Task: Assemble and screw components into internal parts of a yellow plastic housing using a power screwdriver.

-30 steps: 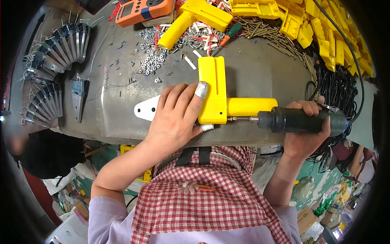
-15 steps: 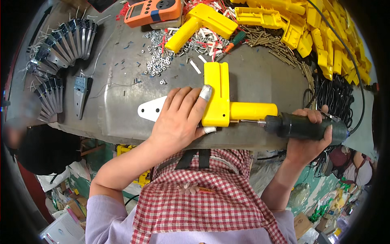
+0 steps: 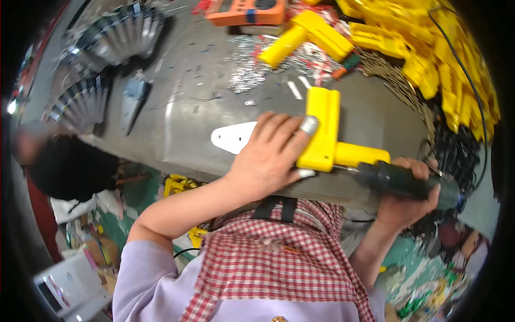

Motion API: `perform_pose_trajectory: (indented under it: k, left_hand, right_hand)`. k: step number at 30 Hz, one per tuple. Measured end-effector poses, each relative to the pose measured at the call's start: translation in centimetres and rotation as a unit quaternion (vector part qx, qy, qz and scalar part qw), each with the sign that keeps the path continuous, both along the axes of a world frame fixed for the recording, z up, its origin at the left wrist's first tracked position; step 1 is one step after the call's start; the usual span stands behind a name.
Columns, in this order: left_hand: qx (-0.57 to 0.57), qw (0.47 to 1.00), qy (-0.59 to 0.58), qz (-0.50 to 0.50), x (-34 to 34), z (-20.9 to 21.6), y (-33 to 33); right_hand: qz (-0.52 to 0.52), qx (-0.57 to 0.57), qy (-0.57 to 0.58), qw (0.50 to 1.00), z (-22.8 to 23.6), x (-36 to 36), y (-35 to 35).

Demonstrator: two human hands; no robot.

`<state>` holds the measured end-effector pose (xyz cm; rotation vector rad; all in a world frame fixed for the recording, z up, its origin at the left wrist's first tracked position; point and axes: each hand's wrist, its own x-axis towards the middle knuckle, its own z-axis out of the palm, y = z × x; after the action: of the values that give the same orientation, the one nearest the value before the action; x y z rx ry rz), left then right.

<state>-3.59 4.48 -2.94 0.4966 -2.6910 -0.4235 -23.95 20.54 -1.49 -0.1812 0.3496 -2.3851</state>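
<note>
On the bench lies a yellow plastic T-shaped housing (image 3: pixel 320 131) with a round yellow handle (image 3: pixel 362 154) pointing right. A white tapered plate (image 3: pixel 232 137) with small holes sticks out from its left side, partly under my hand. My left hand (image 3: pixel 271 153) spreads over the plate and grips the housing, its thumb at the near edge; thumb and index finger carry silvery-white tape. My right hand (image 3: pixel 410 196) is wrapped around a dark electric screwdriver (image 3: pixel 394 181). The screwdriver's bit (image 3: pixel 345 168) meets the housing's right side, just below the handle. The screw itself is hard to make out.
Behind are nuts and screws (image 3: pixel 247 67), another yellow housing (image 3: pixel 308 35), an orange meter (image 3: pixel 247 12) and a screwdriver (image 3: pixel 347 65). Yellow shells (image 3: pixel 429 53) and long screws (image 3: pixel 397 80) lie right, near black cables (image 3: pixel 456 153). Metal blades (image 3: pixel 118 35) stand left; another person (image 3: pixel 64 161) sits there.
The whole view has shifted, with the bench appearing farther right. The electric screwdriver's nose has come closer to the housing, and less of the bit shows. My left hand keeps its hold.
</note>
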Motion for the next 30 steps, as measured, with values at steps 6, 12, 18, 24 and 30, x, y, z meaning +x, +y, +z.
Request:
perform_pose_trajectory:
  k: [6, 12, 18, 24, 30]
  left_hand:
    - [0.201, 0.962, -0.022, 0.185, 3.3, 1.8, -4.8]
    - [-0.064, 0.994, -0.081, 0.028, 2.9, 1.5, -7.6]
    - [-0.101, 0.987, -0.101, -0.070, 2.9, 2.7, -8.5]
    - [0.159, 0.980, 0.122, 0.006, 3.0, 1.3, -1.7]
    - [0.190, 0.967, 0.163, 0.051, 3.2, 0.1, -0.2]
  right_hand:
    - [-0.008, 0.054, 0.038, 0.998, -0.7, 0.0, 0.7]
    - [-0.004, 0.057, 0.024, 0.998, -0.6, -0.3, 0.6]
    - [0.008, 0.046, 0.025, 0.999, -0.3, -0.3, 0.2]
    - [0.002, 0.059, 0.027, 0.998, -0.3, -0.1, 0.3]
    - [-0.013, 0.081, 0.031, 0.996, -0.3, -0.2, 0.4]
